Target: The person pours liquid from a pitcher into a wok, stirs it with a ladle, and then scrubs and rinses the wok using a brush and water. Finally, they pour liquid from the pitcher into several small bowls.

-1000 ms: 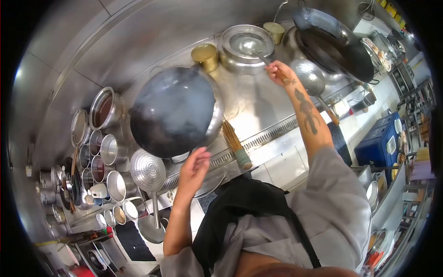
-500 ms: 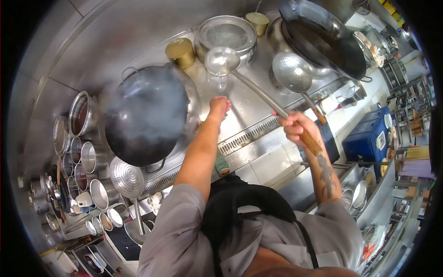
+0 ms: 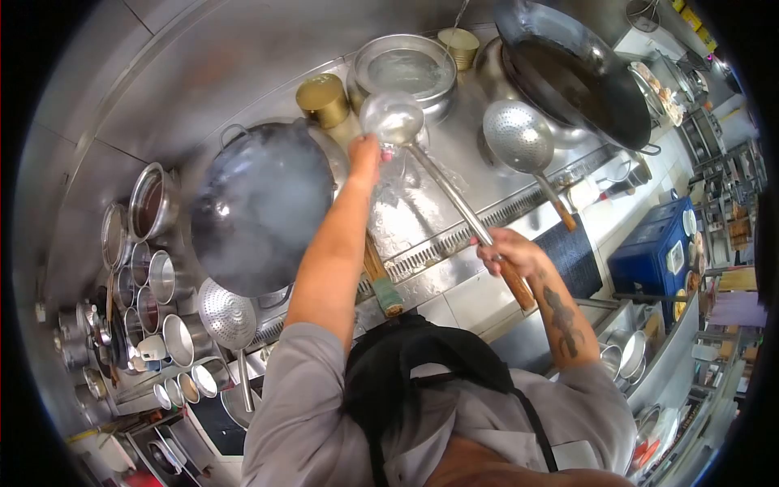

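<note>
My right hand (image 3: 513,253) is wrapped around the handle of a long metal ladle (image 3: 446,191) with a wooden grip. The ladle reaches up and left over the wet steel counter, its bowl in front of a round pot of water (image 3: 361,81). Beside the bowl's lower left edge is my left hand (image 3: 367,156), fingers curled in; whether it touches the bowl or has something in it is hidden. Water splashes on the counter just below. Left of that hand a large black wok (image 3: 260,215) gives off steam. A wooden stick with green wrapping (image 3: 387,295) lies near my waist.
A perforated skimmer (image 3: 518,134) and a second dark wok (image 3: 568,77) stand at the right. Another skimmer (image 3: 226,312) lies lower left, by several metal containers (image 3: 178,337). Two gold tins (image 3: 322,99) flank the pot. A slotted drain (image 3: 414,261) runs along the counter's front.
My left hand has moved up and left to the ladle's bowl. The right hand has come slightly down and left with the ladle. More water shows on the counter, and the green-wrapped stick is more exposed.
</note>
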A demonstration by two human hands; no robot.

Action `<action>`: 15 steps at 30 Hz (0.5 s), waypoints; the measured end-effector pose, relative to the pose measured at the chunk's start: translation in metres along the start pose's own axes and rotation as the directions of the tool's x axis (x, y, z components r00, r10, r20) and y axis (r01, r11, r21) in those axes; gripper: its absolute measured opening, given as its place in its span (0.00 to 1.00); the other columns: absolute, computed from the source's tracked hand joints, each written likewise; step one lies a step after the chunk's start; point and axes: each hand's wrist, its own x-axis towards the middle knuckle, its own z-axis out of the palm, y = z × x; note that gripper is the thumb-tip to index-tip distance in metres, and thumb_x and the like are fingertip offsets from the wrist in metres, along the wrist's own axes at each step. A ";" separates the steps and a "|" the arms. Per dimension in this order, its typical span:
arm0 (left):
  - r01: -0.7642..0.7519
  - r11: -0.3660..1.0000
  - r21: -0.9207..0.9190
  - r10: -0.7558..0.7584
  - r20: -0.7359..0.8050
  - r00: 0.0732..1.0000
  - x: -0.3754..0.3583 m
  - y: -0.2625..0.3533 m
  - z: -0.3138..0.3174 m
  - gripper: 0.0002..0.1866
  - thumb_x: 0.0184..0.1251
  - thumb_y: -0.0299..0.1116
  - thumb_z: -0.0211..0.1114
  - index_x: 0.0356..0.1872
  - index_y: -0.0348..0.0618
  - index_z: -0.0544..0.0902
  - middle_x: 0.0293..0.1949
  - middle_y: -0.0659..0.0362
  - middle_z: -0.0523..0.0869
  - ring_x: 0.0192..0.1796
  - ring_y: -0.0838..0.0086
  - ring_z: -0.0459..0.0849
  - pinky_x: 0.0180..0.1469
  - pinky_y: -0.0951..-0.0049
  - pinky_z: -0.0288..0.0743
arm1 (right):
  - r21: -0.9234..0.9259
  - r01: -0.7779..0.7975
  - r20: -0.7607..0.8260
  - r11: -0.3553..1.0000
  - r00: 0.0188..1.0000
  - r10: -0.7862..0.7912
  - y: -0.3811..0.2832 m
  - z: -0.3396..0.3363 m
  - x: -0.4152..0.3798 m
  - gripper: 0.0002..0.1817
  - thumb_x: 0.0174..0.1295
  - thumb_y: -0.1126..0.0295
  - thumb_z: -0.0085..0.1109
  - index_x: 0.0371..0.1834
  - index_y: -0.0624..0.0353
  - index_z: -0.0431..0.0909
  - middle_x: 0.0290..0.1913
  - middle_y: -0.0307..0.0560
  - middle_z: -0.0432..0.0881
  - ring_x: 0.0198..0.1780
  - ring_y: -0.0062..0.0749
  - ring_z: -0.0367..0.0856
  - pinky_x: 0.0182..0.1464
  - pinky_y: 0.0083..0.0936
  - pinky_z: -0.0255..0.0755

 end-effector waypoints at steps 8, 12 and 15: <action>-0.330 0.936 0.127 0.324 0.063 0.944 -0.013 0.138 0.038 0.15 0.68 0.31 0.51 0.30 0.27 0.79 0.23 0.48 0.82 0.21 0.67 0.82 0.22 0.69 0.75 | -0.282 0.089 -0.158 0.955 0.978 -0.138 -0.137 0.028 0.182 0.09 0.64 0.68 0.61 0.31 0.60 0.74 0.20 0.40 0.75 0.17 0.27 0.73 0.21 0.27 0.72; -0.492 0.808 0.324 0.499 0.068 0.864 -0.015 0.166 0.049 0.19 0.70 0.35 0.51 0.26 0.28 0.79 0.18 0.46 0.82 0.22 0.61 0.84 0.27 0.63 0.76 | -0.381 0.168 -0.271 0.909 0.920 -0.284 -0.204 0.084 0.183 0.08 0.62 0.69 0.61 0.30 0.59 0.73 0.19 0.38 0.70 0.17 0.25 0.67 0.20 0.27 0.67; -0.604 0.688 0.401 0.635 0.068 0.769 -0.023 0.172 0.053 0.20 0.71 0.37 0.51 0.25 0.29 0.80 0.18 0.45 0.82 0.25 0.54 0.84 0.35 0.57 0.76 | -0.377 0.226 -0.203 0.898 0.926 -0.318 -0.217 0.091 0.192 0.09 0.59 0.69 0.63 0.27 0.58 0.73 0.18 0.36 0.67 0.17 0.24 0.64 0.20 0.27 0.61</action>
